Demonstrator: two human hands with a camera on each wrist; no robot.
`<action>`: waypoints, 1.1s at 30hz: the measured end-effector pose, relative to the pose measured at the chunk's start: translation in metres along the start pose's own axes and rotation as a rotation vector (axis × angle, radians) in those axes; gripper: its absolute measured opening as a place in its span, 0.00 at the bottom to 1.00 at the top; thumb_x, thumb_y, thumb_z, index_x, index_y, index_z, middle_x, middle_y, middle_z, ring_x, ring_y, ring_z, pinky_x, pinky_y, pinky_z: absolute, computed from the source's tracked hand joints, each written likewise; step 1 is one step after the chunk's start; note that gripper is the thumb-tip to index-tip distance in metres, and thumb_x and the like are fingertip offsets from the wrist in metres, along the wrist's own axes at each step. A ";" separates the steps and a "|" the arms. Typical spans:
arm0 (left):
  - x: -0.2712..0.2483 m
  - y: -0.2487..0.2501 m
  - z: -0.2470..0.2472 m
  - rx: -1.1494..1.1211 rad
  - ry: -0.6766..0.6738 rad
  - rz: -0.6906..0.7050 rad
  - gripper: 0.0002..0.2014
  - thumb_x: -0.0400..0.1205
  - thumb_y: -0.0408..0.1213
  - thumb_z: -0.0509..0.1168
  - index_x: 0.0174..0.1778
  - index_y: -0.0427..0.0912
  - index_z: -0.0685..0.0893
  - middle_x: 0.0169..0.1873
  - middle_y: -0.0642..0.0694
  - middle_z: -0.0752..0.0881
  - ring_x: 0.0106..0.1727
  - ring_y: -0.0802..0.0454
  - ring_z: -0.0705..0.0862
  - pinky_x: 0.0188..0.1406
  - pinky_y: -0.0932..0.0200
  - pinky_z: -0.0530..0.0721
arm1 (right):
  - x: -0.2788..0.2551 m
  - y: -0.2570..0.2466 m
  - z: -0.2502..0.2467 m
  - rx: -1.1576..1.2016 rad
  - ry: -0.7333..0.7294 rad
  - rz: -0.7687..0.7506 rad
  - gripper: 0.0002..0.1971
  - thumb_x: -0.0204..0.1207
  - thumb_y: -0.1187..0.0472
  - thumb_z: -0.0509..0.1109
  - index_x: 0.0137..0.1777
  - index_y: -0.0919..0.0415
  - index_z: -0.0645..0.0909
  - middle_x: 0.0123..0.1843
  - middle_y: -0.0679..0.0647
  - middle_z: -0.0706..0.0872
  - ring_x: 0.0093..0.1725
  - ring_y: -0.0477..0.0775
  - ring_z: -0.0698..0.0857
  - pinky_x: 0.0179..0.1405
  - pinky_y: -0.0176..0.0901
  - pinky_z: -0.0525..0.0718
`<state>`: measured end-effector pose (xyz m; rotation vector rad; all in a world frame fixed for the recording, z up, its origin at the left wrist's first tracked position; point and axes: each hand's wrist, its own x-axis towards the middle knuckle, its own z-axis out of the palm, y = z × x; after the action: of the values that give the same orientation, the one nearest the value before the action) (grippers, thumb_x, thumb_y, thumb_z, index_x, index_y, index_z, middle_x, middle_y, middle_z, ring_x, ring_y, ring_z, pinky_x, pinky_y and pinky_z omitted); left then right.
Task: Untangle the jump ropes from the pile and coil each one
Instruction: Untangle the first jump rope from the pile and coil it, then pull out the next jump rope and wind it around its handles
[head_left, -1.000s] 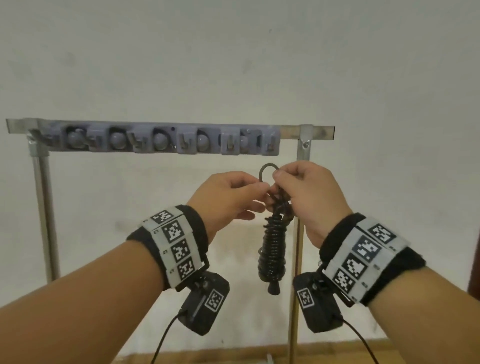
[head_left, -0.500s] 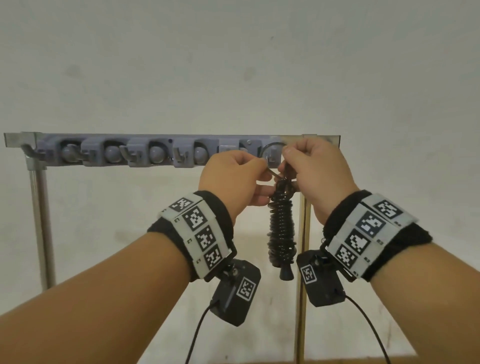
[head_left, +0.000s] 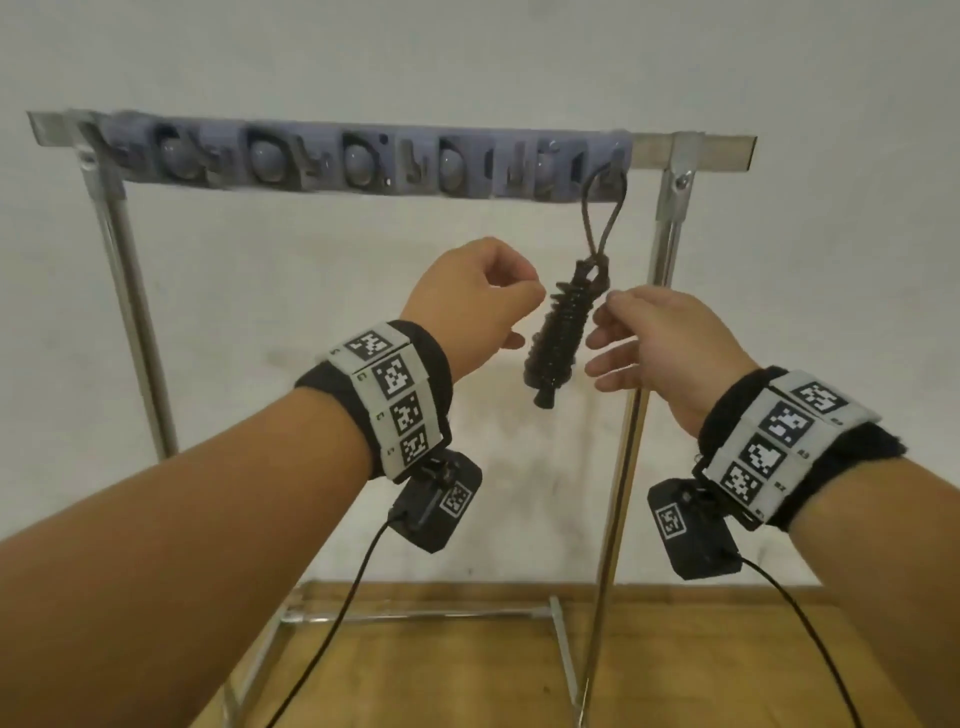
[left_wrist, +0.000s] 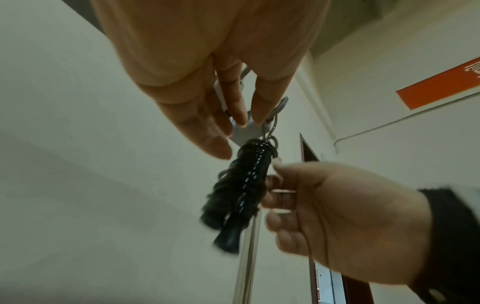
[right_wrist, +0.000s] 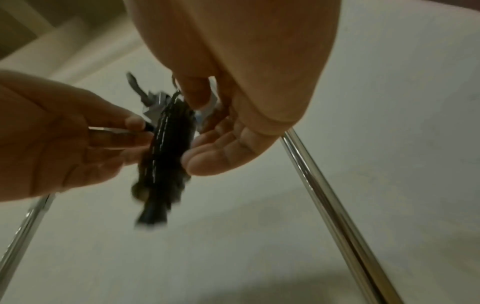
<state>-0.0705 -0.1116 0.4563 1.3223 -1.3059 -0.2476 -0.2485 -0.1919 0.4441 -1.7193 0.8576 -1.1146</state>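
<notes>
A black jump rope coil (head_left: 558, 332) hangs by its loop (head_left: 602, 218) from the rightmost hook (head_left: 610, 174) of the grey hook rack (head_left: 363, 161). It tilts slightly and nothing holds it. My left hand (head_left: 519, 312) is just left of the coil with loosely bent fingers and nothing in it. My right hand (head_left: 602, 332) is just right of it, its fingers relaxed close to the coil. The left wrist view shows the coil (left_wrist: 241, 185) below the left fingers (left_wrist: 221, 142). In the blurred right wrist view the coil (right_wrist: 166, 148) lies between both hands.
The rack sits on a metal bar carried by two chrome posts (head_left: 631, 415), (head_left: 135, 312) with a foot frame (head_left: 415, 616) on the wooden floor (head_left: 441, 675). Behind is a white wall. The other hooks are bare. Camera cables (head_left: 337, 613) hang from both wrists.
Both hands raised the coil to the rack and put its loop over the rightmost hook. They have let go and dropped to either side of the coil, which now hangs free.
</notes>
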 end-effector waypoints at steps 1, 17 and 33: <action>-0.010 -0.009 -0.005 0.005 -0.017 -0.022 0.01 0.83 0.34 0.74 0.47 0.44 0.89 0.46 0.46 0.91 0.48 0.47 0.94 0.44 0.48 0.96 | -0.008 0.013 0.005 -0.011 -0.034 0.041 0.14 0.89 0.56 0.64 0.58 0.67 0.85 0.45 0.62 0.90 0.36 0.61 0.91 0.41 0.57 0.93; -0.290 -0.274 -0.048 0.651 -1.047 -0.387 0.04 0.87 0.50 0.68 0.47 0.65 0.83 0.39 0.65 0.87 0.42 0.66 0.84 0.38 0.66 0.76 | -0.162 0.241 0.184 -0.701 -0.805 0.250 0.07 0.87 0.53 0.66 0.54 0.54 0.84 0.43 0.49 0.93 0.37 0.46 0.93 0.38 0.43 0.94; -0.396 -0.469 -0.041 0.794 -1.187 -0.717 0.14 0.89 0.45 0.65 0.70 0.51 0.85 0.58 0.49 0.89 0.48 0.52 0.83 0.44 0.58 0.79 | -0.240 0.439 0.263 -1.007 -1.256 0.377 0.11 0.86 0.48 0.66 0.64 0.48 0.83 0.57 0.47 0.88 0.48 0.49 0.85 0.35 0.40 0.77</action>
<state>0.0648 0.0589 -0.1192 2.4955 -1.9170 -1.2538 -0.1246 -0.0611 -0.0916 -2.3364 0.8241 0.8471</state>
